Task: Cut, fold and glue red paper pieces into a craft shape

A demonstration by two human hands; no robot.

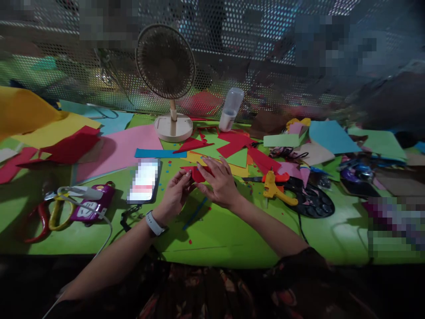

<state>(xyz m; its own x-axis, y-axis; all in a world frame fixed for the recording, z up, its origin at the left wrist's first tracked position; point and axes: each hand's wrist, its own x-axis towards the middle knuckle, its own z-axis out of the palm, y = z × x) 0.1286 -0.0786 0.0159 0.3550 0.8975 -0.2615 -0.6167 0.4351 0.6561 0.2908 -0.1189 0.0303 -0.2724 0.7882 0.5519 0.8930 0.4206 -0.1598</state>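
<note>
A small red piece of paper (198, 174), perhaps felt or foam sheet, is held up over the green table in front of me. My left hand (177, 190), with a pale watch band at its wrist, pinches the left edge between thumb and fingers. Across the right side lies my right hand (219, 181), its fingers bent over the top and its thumb below. Part of the piece is hidden behind these fingers. Just beyond are red scraps (234, 144) and a yellow sheet (237, 170). A lit phone (144, 180) lies left of my left hand.
A yellow glue gun (275, 190) rests by a black palette-like tray (315, 201) on the right. Large scissors (55, 215) and a purple case (96, 204) with a white cable are at left. A fan (172, 126) and a bottle (231, 108) stand behind, before a perforated metal screen.
</note>
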